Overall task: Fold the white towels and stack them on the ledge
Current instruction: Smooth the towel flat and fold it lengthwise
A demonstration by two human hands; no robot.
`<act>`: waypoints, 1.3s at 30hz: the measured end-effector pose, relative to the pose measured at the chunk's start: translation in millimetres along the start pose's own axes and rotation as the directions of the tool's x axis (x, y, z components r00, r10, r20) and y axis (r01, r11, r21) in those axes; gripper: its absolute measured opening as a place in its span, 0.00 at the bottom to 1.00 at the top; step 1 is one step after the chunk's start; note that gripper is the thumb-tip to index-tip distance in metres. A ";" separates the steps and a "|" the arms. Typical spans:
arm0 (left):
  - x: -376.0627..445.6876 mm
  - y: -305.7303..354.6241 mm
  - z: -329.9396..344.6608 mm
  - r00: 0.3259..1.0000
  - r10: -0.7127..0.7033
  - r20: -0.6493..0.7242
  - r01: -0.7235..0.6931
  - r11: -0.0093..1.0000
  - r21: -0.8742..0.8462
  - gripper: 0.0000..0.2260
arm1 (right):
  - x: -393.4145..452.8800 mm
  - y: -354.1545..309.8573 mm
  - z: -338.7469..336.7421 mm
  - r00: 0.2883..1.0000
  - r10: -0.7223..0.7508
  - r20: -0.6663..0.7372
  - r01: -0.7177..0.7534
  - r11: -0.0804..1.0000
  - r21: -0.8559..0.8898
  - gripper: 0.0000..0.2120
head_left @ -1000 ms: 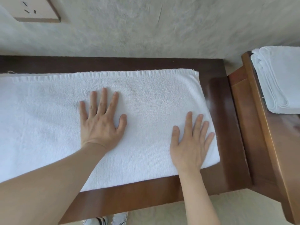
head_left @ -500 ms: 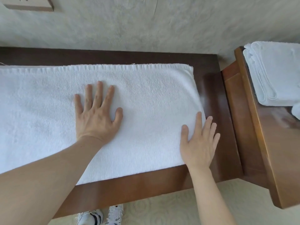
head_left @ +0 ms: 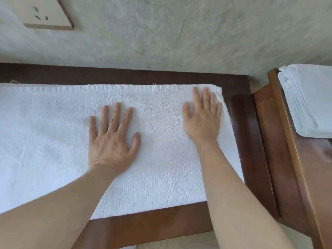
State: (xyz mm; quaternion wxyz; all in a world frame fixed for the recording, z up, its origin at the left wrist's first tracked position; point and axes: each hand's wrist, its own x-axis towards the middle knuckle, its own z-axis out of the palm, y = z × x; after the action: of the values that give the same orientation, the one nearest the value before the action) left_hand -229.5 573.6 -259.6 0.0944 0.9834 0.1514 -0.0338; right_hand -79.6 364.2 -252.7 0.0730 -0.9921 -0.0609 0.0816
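Where the wall (head_left: 179, 36) meets the upper left corner, a socket plate (head_left: 45, 13) is mounted on it, and below it the dark wooden tabletop (head_left: 152, 221) runs across the view. A white towel (head_left: 45, 141) lies flat on the tabletop, covering most of it from the left edge of the view almost to the tabletop's right end, with its ribbed hem along the far side and bare wood showing behind it, in front of it and to its right. The left hand (head_left: 113, 141) rests palm down near the middle of the towel, its fingers (head_left: 115, 115) straight and spread apart, thumb out to the right. The right hand (head_left: 203, 121) lies palm down near the towel's far right corner, its fingers (head_left: 205, 99) straight and fairly close together, the tips nearly at the hem; the cloth is slightly rumpled just beside them. Both bare forearms reach in from the near edge. To the right, apart from the tabletop's end, stands a lighter wooden ledge (head_left: 305, 177), and on its far part sits a stack of folded white towels (head_left: 309, 101), the rounded folds facing left and toward the viewer.
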 end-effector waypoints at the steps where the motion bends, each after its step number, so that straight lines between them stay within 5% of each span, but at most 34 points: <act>1: 0.0 0.0 -0.2 1.000 -0.001 0.001 0.001 1.000 0.005 0.31 | 6.5 10.5 -4.2 0.994 0.111 0.007 -0.111 0.993 0.042 0.30; 4: -0.4 0.3 -0.8 1.000 0.002 0.010 -0.002 1.000 0.019 0.31 | 11.5 17.3 -11.5 0.933 0.359 -0.010 -0.356 0.929 0.098 0.33; 7: -0.8 1.3 -2.3 1.000 -0.004 0.020 0.004 1.000 0.022 0.31 | -9.3 -25.3 -3.3 0.996 0.023 -0.089 -0.019 0.999 0.042 0.33; 10: -0.7 1.5 -3.5 1.000 -0.010 0.028 0.009 1.000 0.026 0.31 | -30.8 -55.5 14.3 0.960 -0.279 -0.011 0.279 0.960 0.002 0.31; 14: -0.2 1.0 -4.2 0.999 -0.001 0.032 0.001 1.000 0.009 0.32 | -1.1 -11.7 6.8 0.998 0.067 -0.013 -0.067 0.998 0.018 0.32; 20: -0.2 1.7 -4.8 0.999 -0.005 0.038 0.004 1.000 0.023 0.32 | 8.0 25.6 -14.5 0.908 0.417 -0.047 -0.407 0.902 0.147 0.35; 23: 0.5 2.2 -4.2 0.999 -0.002 0.033 0.002 1.000 0.020 0.32 | -15.3 -15.4 -10.3 0.975 0.122 -0.187 -0.108 0.991 0.083 0.34; 25: 0.7 2.4 -4.0 0.999 -0.004 0.033 0.003 1.000 0.013 0.32 | -32.1 -48.8 4.6 0.969 -0.208 -0.133 0.214 0.976 0.031 0.32; 27: -0.4 2.2 -4.0 1.000 -0.003 0.026 0.003 1.000 0.018 0.32 | -39.3 -60.9 17.2 0.941 -0.336 -0.048 0.336 0.942 -0.020 0.32; 32: 0.4 1.1 -4.1 0.999 -0.003 0.032 0.002 1.000 0.028 0.32 | -9.1 -4.2 6.9 0.999 -0.044 -0.026 0.044 0.999 -0.004 0.31; 36: -0.8 0.2 -4.8 0.999 0.007 0.034 -0.007 1.000 0.001 0.32 | -14.8 40.7 -10.3 0.960 0.275 -0.044 -0.271 0.959 0.084 0.30; 39: -1.1 -0.8 -5.6 0.999 0.013 0.042 -0.013 1.000 -0.003 0.32 | -54.8 52.5 -15.6 0.919 0.331 -0.212 -0.282 0.931 0.233 0.20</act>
State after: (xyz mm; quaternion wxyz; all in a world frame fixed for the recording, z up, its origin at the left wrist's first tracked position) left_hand -230.6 575.1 -254.1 0.0990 0.9833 0.1428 -0.0539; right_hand -124.9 303.3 -237.2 0.1645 -0.9794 0.1139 -0.0266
